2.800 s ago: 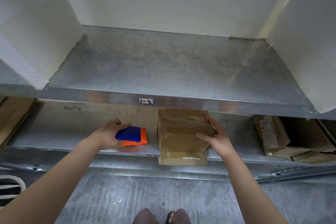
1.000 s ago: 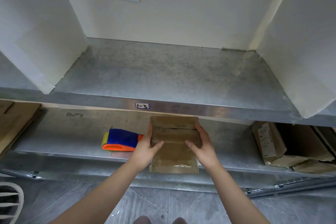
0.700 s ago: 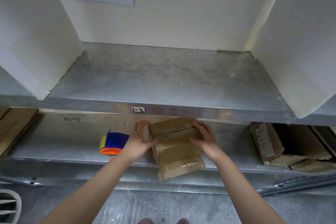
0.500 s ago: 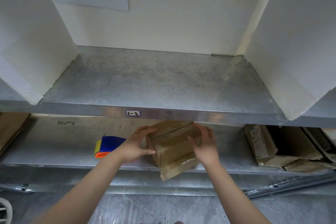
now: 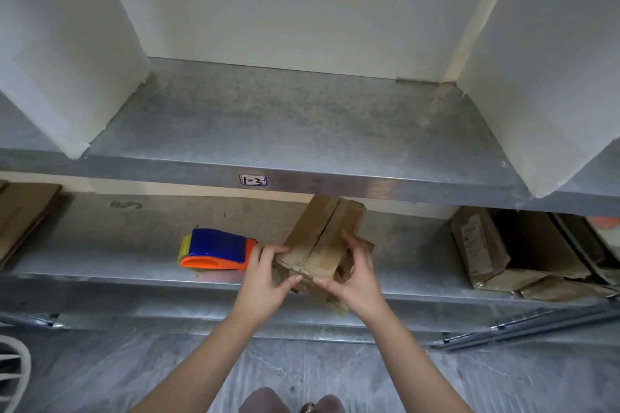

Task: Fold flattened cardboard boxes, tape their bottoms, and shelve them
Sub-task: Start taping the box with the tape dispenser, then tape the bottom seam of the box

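You hold the small brown cardboard box (image 5: pixel 322 245) in the middle of the frame, just above the front of the lower grey metal shelf (image 5: pixel 100 255). The box is tilted. Its far end points up, near the front edge of the upper grey metal shelf (image 5: pixel 302 124).

Your left hand (image 5: pixel 265 282) pinches the box's lower left corner between thumb and fingers. Your right hand (image 5: pixel 359 282) wraps round its right side. Both hands grip the box, so neither one is free.

The box does not look flat any more. Two flaps meet in a line down the side facing you. I cannot see tape over that line, so I think the folding is nearly done and the taping is not.

The blue and orange tape dispenser (image 5: pixel 216 250) lies on the lower shelf, just left of your left hand. No hand touches it. You need one free hand to pick it up. After the tape, the box must go on a shelf.

More brown cardboard boxes (image 5: pixel 486 245) lie at the right of the frame, and flat brown cardboard (image 5: pixel 23 211) lies at the far left.
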`<state>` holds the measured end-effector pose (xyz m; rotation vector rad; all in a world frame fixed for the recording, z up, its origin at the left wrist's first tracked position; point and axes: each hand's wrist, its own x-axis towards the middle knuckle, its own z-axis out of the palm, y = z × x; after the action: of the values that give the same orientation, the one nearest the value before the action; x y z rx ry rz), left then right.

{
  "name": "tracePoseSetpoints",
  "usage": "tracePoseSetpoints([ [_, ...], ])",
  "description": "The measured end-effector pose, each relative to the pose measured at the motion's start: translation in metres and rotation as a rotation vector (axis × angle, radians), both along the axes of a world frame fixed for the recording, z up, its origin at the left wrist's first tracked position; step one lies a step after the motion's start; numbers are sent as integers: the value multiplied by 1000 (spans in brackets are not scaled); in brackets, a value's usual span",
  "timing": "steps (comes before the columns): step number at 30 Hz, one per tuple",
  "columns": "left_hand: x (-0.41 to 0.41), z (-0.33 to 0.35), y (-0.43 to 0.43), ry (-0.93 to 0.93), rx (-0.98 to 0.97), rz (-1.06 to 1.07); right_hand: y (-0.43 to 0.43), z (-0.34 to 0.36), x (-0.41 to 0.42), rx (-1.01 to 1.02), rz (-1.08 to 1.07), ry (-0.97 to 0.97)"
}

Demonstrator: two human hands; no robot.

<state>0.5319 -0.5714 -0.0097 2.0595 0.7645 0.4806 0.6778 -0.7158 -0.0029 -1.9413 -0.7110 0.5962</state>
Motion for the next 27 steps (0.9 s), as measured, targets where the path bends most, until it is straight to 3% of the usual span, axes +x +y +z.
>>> tracePoseSetpoints([
  [5, 1, 7, 4, 33, -36, -119, -2, -3, 9, -39, 135, -12],
  [9, 14, 7, 8, 58, 134, -168, 13, 4, 27, -82, 174, 10],
  [15, 17, 15, 19, 189, 267, -209, 22, 9, 21, -220, 156, -279],
  [20, 1, 34, 31, 321, 543, -375, -6, 25, 8, -296, 171, -449],
  [27, -41, 58, 69, 300, 784, -393, 1, 67, -19, -293, 233, -804],
])
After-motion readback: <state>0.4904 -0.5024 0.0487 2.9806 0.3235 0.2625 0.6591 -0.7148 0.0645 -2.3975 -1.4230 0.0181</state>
